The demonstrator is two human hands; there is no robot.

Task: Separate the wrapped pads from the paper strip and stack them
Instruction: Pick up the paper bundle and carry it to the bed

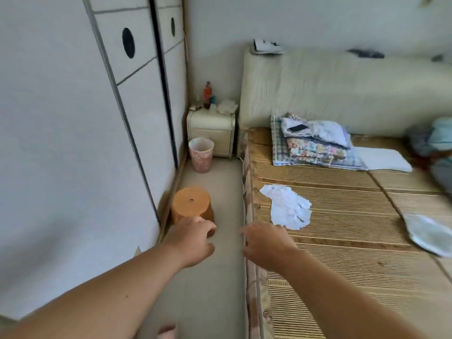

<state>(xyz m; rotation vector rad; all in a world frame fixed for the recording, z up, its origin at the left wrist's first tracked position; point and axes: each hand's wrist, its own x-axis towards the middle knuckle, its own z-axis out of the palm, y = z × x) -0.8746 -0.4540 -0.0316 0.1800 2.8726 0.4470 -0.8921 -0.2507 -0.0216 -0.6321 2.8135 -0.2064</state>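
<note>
The white wrapped pads [286, 207] lie bunched on the woven mat [342, 255], just beyond the right hand [266, 243], whose loose fingers hold nothing. The left hand [193, 238], equally relaxed, is in front of an orange stool [192, 206]. Farther past it stands a pink bin [201, 155], its contents hidden.

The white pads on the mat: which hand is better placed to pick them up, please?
Likely right: the right hand hovers beside the pads; the left hand is by the stool.
</note>
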